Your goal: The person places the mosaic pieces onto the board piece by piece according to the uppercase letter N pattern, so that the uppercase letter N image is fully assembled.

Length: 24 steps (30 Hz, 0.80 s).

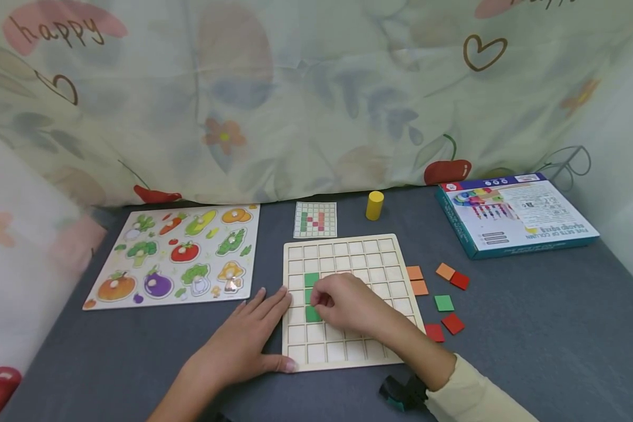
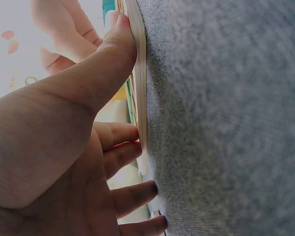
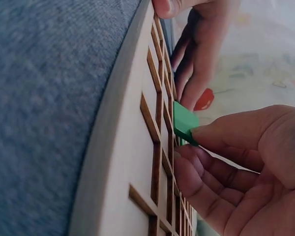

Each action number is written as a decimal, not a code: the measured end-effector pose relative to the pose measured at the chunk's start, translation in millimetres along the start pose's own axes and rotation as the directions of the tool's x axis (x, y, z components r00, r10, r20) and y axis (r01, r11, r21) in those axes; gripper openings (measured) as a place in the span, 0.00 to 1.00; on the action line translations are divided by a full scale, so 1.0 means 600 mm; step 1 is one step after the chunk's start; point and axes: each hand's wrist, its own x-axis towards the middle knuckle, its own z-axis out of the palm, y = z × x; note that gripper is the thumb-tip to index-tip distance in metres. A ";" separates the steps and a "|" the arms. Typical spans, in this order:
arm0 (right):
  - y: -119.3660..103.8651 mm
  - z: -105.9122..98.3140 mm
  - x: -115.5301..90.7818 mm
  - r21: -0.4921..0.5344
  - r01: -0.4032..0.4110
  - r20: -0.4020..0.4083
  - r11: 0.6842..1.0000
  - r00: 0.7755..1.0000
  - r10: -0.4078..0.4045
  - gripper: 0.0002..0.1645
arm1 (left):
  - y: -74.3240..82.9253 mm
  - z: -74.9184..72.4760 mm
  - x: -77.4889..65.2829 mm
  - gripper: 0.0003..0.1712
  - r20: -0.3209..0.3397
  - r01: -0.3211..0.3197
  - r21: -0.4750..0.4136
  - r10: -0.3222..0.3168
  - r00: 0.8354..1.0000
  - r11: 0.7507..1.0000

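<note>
A wooden grid board [image 1: 354, 355] lies on the dark table, with green square tiles [image 1: 311, 279] in a column in its left part. My right hand [image 1: 350, 302] is over the board and pinches a green tile [image 3: 185, 120] between thumb and fingers. In the right wrist view that tile stands tilted against the grid; how far it sits in a cell is hidden. With fingers spread, my left hand [image 1: 242, 340] rests along the board's left edge, its thumb near the lower left corner. Seen from the left wrist, the thumb [image 2: 115, 46] and fingertips touch the board's side.
Loose orange, red and green tiles [image 1: 444, 303] lie right of the board. Behind it are a small pattern card [image 1: 315, 220] and a yellow cylinder [image 1: 374, 206]. A vegetable puzzle board [image 1: 179, 275] lies at left, a game box [image 1: 517, 214] at back right.
</note>
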 end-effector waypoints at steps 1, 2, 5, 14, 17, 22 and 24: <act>0.000 0.000 0.000 -0.012 0.005 -0.001 1.000 1.000 -0.005 0.10 | 0.000 0.000 0.000 0.61 0.001 0.000 0.000 0.000 1.000 1.000; -0.001 0.000 -0.001 -0.029 0.011 0.000 1.000 1.000 -0.011 0.10 | 0.000 0.000 0.000 0.61 0.001 -0.001 0.000 0.001 1.000 1.000; -0.001 -0.001 -0.002 -0.081 0.018 0.021 0.997 1.000 -0.016 0.08 | 0.000 0.000 0.001 0.61 0.005 0.003 0.003 -0.003 1.000 1.000; 0.001 -0.005 -0.013 -0.131 0.071 0.075 0.989 0.995 -0.061 0.09 | -0.002 0.001 0.001 0.61 -0.003 -0.001 0.011 0.001 1.000 1.000; 0.000 -0.006 -0.019 -0.130 0.085 0.099 0.988 0.992 -0.073 0.11 | -0.002 0.002 0.001 0.61 -0.002 0.001 0.012 -0.001 1.000 1.000; 0.001 -0.011 -0.029 -0.114 0.094 0.126 0.989 0.989 -0.080 0.12 | -0.001 0.002 0.001 0.62 0.006 0.011 0.003 -0.011 1.000 1.000; 0.004 -0.014 -0.033 -0.109 0.102 0.120 0.989 0.989 -0.089 0.11 | -0.001 0.002 0.001 0.62 0.006 0.013 0.004 -0.013 1.000 1.000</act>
